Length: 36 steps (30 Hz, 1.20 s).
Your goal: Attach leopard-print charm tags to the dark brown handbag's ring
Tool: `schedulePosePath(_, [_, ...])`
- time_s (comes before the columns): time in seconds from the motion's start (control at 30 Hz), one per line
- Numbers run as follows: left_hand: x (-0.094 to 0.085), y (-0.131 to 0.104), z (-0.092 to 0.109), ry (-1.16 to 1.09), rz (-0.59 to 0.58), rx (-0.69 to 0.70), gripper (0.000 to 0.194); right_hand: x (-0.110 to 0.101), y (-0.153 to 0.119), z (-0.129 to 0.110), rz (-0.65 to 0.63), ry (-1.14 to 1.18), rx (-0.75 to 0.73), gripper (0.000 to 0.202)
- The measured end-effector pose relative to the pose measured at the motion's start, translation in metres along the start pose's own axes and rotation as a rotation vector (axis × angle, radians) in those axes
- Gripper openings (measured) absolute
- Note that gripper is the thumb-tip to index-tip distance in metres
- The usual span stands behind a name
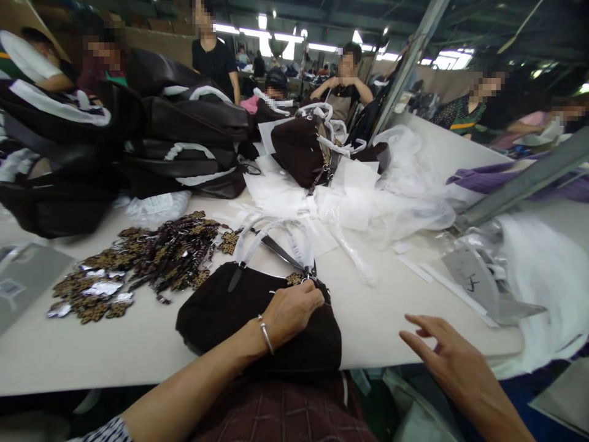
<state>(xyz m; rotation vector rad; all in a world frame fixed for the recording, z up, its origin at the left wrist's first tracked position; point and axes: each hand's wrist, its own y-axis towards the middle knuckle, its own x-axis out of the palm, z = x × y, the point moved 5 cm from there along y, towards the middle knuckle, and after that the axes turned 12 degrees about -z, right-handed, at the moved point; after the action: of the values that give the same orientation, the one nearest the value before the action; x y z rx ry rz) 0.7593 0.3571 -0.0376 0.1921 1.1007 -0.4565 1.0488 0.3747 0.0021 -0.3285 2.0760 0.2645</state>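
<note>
A dark brown handbag [216, 313] lies at the table's front edge, its two handles [251, 245] wrapped in white padding. My left hand [292, 313] rests over the right side of the bag, fingers closed in a pinch near the base of a handle. A leopard-print flower bag charm [293, 279] shows just above those fingers, beside a metal ring; the fingers seem closed on its fastening, which they mostly hide. To the right of the bag, my right hand [448, 350] is held with fingers apart and nothing in them.
A heap of leopard-print charms [170, 252] with dark braided straps lies left of the bag. Dark handbags [184, 123] are stacked behind it. Another bag [299, 147] sits among white sheets and plastic wrap [391, 212]. A metal post [529, 181] slants at right. Several people work beyond.
</note>
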Motion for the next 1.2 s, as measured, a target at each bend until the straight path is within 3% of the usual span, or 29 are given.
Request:
schedulePosePath(0.07, [0.006,-0.012,-0.006,-0.012,-0.056,-0.054,0.027,0.008,0.007,-0.031,0.118,0.019,0.023,0.044])
schedulePosePath(0.1, [0.009,-0.017,-0.006,-0.017,-0.088,-0.061,0.027,0.017,0.011,-0.049,0.105,0.097,0.031,0.04])
schedulePosePath(0.2, [0.013,-0.029,-0.001,-0.08,-0.126,-0.048,0.026,0.058,0.025,-0.106,-0.144,0.382,-0.075,0.034])
schedulePosePath(0.3, [0.009,-0.039,-0.003,-0.209,-0.092,-0.078,0.027,0.094,0.034,-0.134,-0.361,0.443,-0.129,0.027])
schedulePosePath(0.4, [0.005,-0.045,-0.011,-0.31,-0.065,-0.128,0.028,0.109,0.04,-0.133,-0.41,0.401,-0.136,0.01])
schedulePosePath(0.57, [-0.003,-0.037,-0.028,-0.383,-0.035,-0.137,0.024,0.107,0.041,-0.12,-0.325,0.424,-0.13,0.012])
schedulePosePath(0.7, [-0.009,-0.019,-0.045,-0.304,0.1,-0.227,0.022,0.105,0.041,-0.111,-0.249,0.422,-0.083,0.014])
schedulePosePath(0.77, [-0.005,-0.009,-0.053,-0.245,0.113,-0.293,0.025,0.105,0.043,-0.109,-0.214,0.405,-0.088,0.014])
schedulePosePath(0.87, [0.012,0.007,-0.062,-0.27,0.017,-0.352,0.031,0.106,0.049,-0.109,-0.141,0.364,-0.105,0.014])
schedulePosePath(0.97, [0.03,0.016,-0.071,-0.437,-0.028,-0.372,0.03,0.113,0.056,-0.112,-0.092,0.301,-0.132,0.015])
schedulePosePath(1.2, [0.06,0.013,-0.079,-1.137,-0.056,-0.415,0.022,0.131,0.064,-0.111,-0.03,0.13,-0.166,0.017])
